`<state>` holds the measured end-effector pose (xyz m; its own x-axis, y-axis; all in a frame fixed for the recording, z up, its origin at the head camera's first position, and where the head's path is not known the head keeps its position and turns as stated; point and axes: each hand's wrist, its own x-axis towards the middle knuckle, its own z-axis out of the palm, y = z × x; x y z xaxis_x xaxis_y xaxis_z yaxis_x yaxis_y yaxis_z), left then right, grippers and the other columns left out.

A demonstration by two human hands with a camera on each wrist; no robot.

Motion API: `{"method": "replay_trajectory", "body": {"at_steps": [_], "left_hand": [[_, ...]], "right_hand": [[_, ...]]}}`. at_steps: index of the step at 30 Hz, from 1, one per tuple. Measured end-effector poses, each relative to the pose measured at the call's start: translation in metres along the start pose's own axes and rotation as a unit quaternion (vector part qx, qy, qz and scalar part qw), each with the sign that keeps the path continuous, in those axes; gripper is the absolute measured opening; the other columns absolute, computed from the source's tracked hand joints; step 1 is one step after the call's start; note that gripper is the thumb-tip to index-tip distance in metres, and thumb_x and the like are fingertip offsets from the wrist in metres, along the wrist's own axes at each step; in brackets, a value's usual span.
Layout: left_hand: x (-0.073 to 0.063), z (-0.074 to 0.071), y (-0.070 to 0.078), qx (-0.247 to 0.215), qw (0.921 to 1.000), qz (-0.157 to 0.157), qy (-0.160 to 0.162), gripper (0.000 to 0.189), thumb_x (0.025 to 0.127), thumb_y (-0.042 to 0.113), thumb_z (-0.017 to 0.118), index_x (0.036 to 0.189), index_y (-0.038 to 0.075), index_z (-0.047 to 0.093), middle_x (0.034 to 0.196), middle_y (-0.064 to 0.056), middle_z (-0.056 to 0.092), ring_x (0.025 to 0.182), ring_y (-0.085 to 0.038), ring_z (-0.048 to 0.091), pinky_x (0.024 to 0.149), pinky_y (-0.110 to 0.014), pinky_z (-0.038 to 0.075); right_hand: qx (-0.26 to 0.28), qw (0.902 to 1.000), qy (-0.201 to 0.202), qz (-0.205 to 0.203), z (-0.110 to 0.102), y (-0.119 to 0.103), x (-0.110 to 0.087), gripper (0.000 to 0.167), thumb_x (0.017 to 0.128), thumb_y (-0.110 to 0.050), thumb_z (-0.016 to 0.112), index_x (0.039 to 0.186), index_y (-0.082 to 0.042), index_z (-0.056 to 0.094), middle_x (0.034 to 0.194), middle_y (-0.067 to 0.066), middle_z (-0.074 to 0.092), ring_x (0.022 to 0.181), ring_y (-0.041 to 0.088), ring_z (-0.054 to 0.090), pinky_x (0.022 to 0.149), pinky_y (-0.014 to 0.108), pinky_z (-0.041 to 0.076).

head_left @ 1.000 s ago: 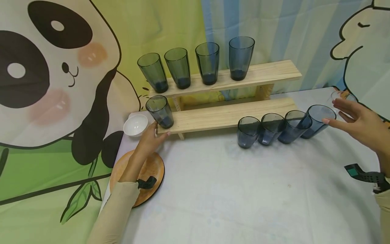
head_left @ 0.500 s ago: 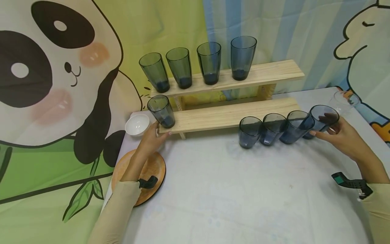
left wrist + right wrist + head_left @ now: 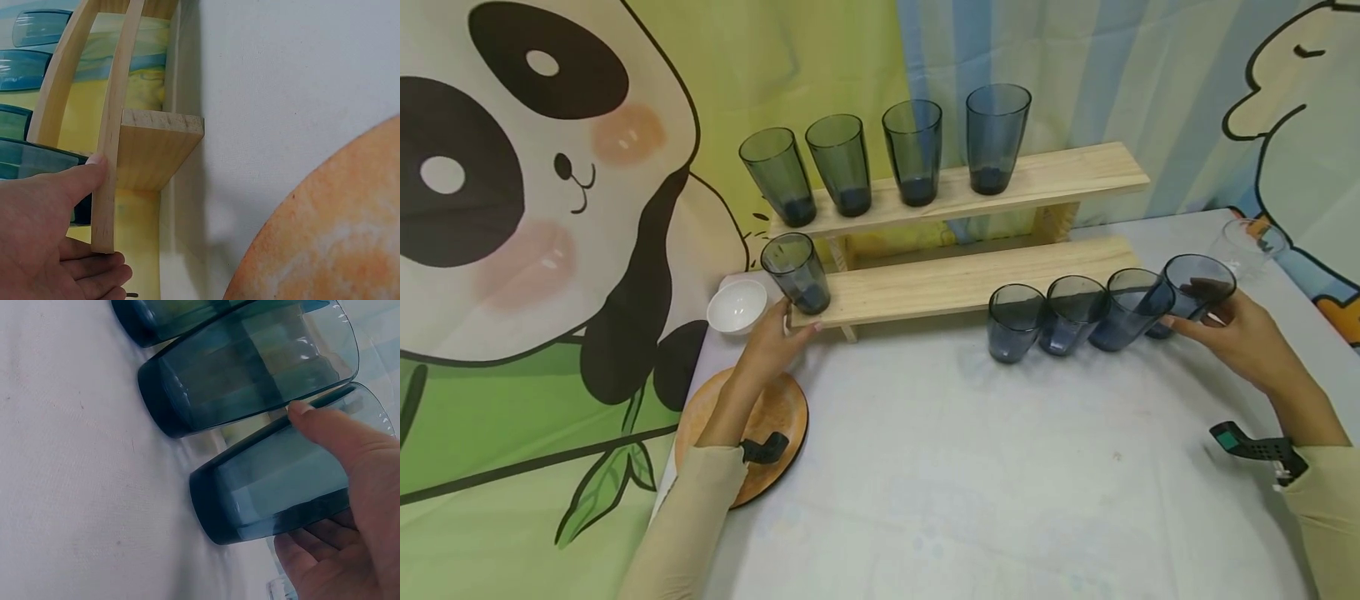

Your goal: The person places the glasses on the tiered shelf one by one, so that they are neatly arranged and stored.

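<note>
My left hand [image 3: 769, 344] grips the left end of the lower board of a two-tier wooden shelf [image 3: 940, 292], thumb at its front edge and fingers past its end. Beside that hand a dark tinted glass [image 3: 797, 275] stands on the board. In the left wrist view the hand [image 3: 56, 237] partly hides this glass [image 3: 37, 161]. My right hand [image 3: 1247, 342] holds the rightmost blue-tinted glass [image 3: 1187, 287] of a row on the table. In the right wrist view its thumb and fingers go round the glass [image 3: 275, 481], close to the neighbouring glass [image 3: 244, 375].
Several tinted glasses [image 3: 917, 154] stand along the upper board. Left of the shelf are a white bowl [image 3: 737, 307] and a round orange-brown plate [image 3: 782, 417], partly under the left forearm. A clear glass vessel [image 3: 1247, 246] stands at the far right. A printed curtain [image 3: 820, 50] hangs behind.
My right hand has come in from the right, down behind the rightmost glass, and taken hold of it. The left hand stays at the shelf's end.
</note>
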<state>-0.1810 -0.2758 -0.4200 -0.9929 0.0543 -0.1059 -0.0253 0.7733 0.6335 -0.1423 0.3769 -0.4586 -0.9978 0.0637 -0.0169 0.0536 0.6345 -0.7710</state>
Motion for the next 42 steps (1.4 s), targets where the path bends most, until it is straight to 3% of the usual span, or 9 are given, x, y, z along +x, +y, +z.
{"method": "replay_trajectory", "body": {"at_steps": [10, 16, 19, 24, 26, 28, 31, 35, 42], "left_hand": [[0.000, 0.000, -0.002, 0.009, 1.0000, -0.003, 0.000, 0.098, 0.099, 0.056, 0.068, 0.166, 0.000, 0.024, 0.167, -0.026, 0.033, 0.155, -0.044, 0.031, 0.126, -0.061, 0.029], [0.001, 0.000, -0.001, 0.012, 0.9999, -0.006, -0.002, 0.100, 0.099, 0.056, 0.068, 0.166, -0.002, 0.022, 0.167, -0.027, 0.033, 0.156, -0.044, 0.031, 0.126, -0.060, 0.028], [0.000, -0.001, 0.000, 0.011, 0.9999, -0.006, -0.001, 0.099, 0.099, 0.056, 0.069, 0.166, -0.002, 0.023, 0.167, -0.027, 0.033, 0.155, -0.044, 0.031, 0.126, -0.061, 0.029], [0.000, -0.001, 0.001, 0.008, 1.0000, -0.002, 0.000, 0.098, 0.100, 0.054, 0.069, 0.166, -0.003, 0.023, 0.167, -0.027, 0.033, 0.155, -0.044, 0.031, 0.126, -0.060, 0.029], [0.000, -0.001, 0.001, 0.009, 1.0000, 0.001, 0.001, 0.098, 0.100, 0.054, 0.069, 0.165, -0.003, 0.024, 0.167, -0.027, 0.034, 0.155, -0.044, 0.032, 0.126, -0.060, 0.029], [0.001, -0.001, 0.001, 0.011, 0.9999, 0.002, 0.003, 0.097, 0.100, 0.054, 0.069, 0.165, -0.002, 0.025, 0.166, -0.027, 0.035, 0.155, -0.044, 0.032, 0.126, -0.060, 0.029], [0.001, -0.001, 0.000, 0.011, 0.9999, 0.005, 0.005, 0.096, 0.099, 0.053, 0.070, 0.165, -0.002, 0.026, 0.165, -0.027, 0.037, 0.154, -0.043, 0.034, 0.125, -0.060, 0.031], [0.002, -0.001, 0.001, 0.012, 0.9999, 0.006, 0.006, 0.095, 0.099, 0.052, 0.070, 0.165, -0.001, 0.027, 0.164, -0.026, 0.039, 0.153, -0.043, 0.036, 0.124, -0.060, 0.033], [0.002, -0.001, 0.002, 0.023, 0.9997, -0.004, 0.003, 0.096, 0.100, 0.052, 0.069, 0.166, -0.001, 0.025, 0.166, -0.027, 0.036, 0.154, -0.044, 0.034, 0.125, -0.060, 0.031]], "right_hand": [[-0.024, 0.9989, 0.036, 0.015, 0.002, 0.000, -0.004, 0.084, 0.103, -0.040, 0.069, 0.162, 0.005, 0.030, 0.159, 0.039, 0.037, 0.151, 0.059, 0.027, 0.118, 0.070, 0.027], [-0.052, 0.9960, 0.061, 0.038, -0.012, -0.006, -0.012, 0.081, 0.104, -0.042, 0.066, 0.159, 0.008, 0.033, 0.157, 0.041, 0.037, 0.149, 0.062, 0.029, 0.112, 0.076, 0.030], [-0.056, 0.9937, 0.087, 0.043, -0.022, -0.017, -0.017, 0.078, 0.105, -0.040, 0.064, 0.161, 0.005, 0.033, 0.158, 0.039, 0.038, 0.150, 0.058, 0.030, 0.117, 0.069, 0.030], [-0.013, 0.9883, 0.152, -0.009, -0.040, -0.044, -0.019, 0.068, 0.104, -0.024, 0.068, 0.165, -0.019, 0.038, 0.163, 0.012, 0.047, 0.154, 0.019, 0.042, 0.126, 0.039, 0.029], [0.019, 0.9839, 0.172, -0.045, -0.046, -0.057, -0.016, 0.067, 0.101, -0.015, 0.071, 0.161, -0.026, 0.044, 0.153, -0.007, 0.057, 0.141, -0.003, 0.049, 0.124, 0.027, 0.031], [0.036, 0.9805, 0.182, -0.066, -0.050, -0.074, -0.014, 0.063, 0.100, -0.012, 0.072, 0.157, -0.026, 0.050, 0.142, -0.019, 0.060, 0.130, -0.010, 0.052, 0.122, 0.024, 0.032], [0.038, 0.9799, 0.181, -0.076, -0.050, -0.102, -0.009, 0.060, 0.100, -0.014, 0.073, 0.155, -0.025, 0.052, 0.139, -0.019, 0.061, 0.131, -0.009, 0.053, 0.123, 0.026, 0.032], [0.004, 0.9851, 0.160, -0.062, -0.042, -0.141, -0.006, 0.060, 0.101, -0.025, 0.072, 0.158, -0.026, 0.049, 0.144, -0.013, 0.060, 0.148, 0.010, 0.048, 0.126, 0.035, 0.031], [0.007, 0.9960, 0.068, -0.057, -0.014, -0.198, 0.003, 0.067, 0.098, -0.041, 0.076, 0.157, -0.026, 0.050, 0.162, 0.013, 0.049, 0.153, 0.037, 0.040, 0.124, 0.058, 0.032]]}}
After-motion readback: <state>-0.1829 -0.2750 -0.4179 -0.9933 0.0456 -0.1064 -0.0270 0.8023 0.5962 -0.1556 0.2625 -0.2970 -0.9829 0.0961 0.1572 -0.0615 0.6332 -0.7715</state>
